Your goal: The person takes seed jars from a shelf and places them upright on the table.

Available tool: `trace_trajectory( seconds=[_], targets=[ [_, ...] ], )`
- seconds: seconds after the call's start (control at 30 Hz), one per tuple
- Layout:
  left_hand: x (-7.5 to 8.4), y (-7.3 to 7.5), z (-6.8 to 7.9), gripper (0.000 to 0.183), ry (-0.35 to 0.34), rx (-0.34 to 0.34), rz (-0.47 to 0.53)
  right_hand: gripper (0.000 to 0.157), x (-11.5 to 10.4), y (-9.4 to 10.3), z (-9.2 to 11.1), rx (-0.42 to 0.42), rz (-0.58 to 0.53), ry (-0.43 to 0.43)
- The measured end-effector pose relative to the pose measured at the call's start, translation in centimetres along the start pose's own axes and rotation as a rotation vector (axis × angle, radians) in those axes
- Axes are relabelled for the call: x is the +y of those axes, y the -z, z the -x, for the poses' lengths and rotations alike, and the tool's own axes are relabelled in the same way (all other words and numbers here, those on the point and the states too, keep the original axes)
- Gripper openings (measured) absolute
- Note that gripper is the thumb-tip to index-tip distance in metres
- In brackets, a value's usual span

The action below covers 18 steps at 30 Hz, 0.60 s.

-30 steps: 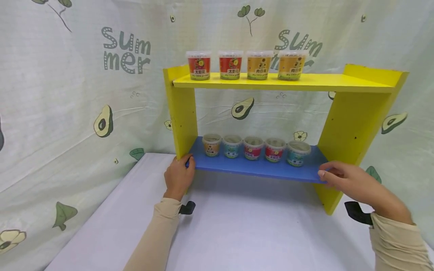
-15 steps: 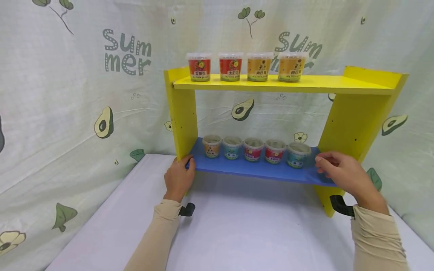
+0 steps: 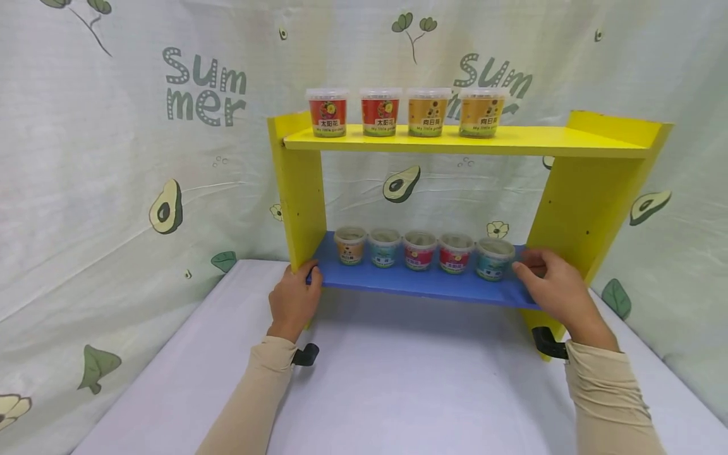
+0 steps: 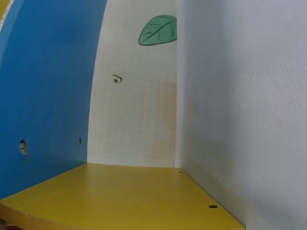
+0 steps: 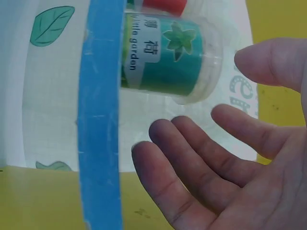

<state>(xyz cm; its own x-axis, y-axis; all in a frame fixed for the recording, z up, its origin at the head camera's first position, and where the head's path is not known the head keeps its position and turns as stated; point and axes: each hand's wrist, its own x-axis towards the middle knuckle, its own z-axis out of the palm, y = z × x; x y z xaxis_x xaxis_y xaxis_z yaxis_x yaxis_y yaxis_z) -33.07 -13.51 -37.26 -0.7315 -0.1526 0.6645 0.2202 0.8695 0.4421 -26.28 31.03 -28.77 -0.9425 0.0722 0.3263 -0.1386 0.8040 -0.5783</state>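
A yellow shelf unit [image 3: 591, 208] with a blue lower board [image 3: 398, 282] stands on the white table. My left hand [image 3: 294, 300] grips its left side panel [image 3: 302, 196] at the front corner, thumb on the blue board's edge. In the head view my right hand [image 3: 560, 291] reaches over the right end of the board, beside a teal cup [image 3: 492, 266]. In the right wrist view, the fingers [image 5: 158, 167] and thumb of that hand are spread, with a gap between them and the teal cup. The cup's label shows a green leaf.
Left of the teal cup stand two pinkish-red cups [image 3: 420, 255], a pale teal cup [image 3: 383, 253] and an orange cup [image 3: 350, 250]. Red cups [image 3: 328, 117] and orange-yellow cups [image 3: 428, 117] line the yellow top board [image 3: 534, 136]. A printed curtain [image 3: 114, 189] hangs behind.
My right hand has let go of the board's front right edge and moved left and inward, close to the teal cup. The left hand keeps its grip.
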Motion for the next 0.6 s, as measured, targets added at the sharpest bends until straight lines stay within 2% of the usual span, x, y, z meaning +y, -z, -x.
trace_trajectory(
  seconds=[0.37, 0.6],
  targets=[
    [-0.3, -0.5, 0.5, 0.042, 0.033, -0.029, 0.012, 0.078, 0.7, -0.4, -0.8, -0.04, -0.031, -0.015],
    [-0.3, -0.4, 0.3, 0.041, 0.01, 0.004, 0.025, 0.088, 0.9, -0.6, -1.4, -0.071, -0.054, -0.027]
  ],
)
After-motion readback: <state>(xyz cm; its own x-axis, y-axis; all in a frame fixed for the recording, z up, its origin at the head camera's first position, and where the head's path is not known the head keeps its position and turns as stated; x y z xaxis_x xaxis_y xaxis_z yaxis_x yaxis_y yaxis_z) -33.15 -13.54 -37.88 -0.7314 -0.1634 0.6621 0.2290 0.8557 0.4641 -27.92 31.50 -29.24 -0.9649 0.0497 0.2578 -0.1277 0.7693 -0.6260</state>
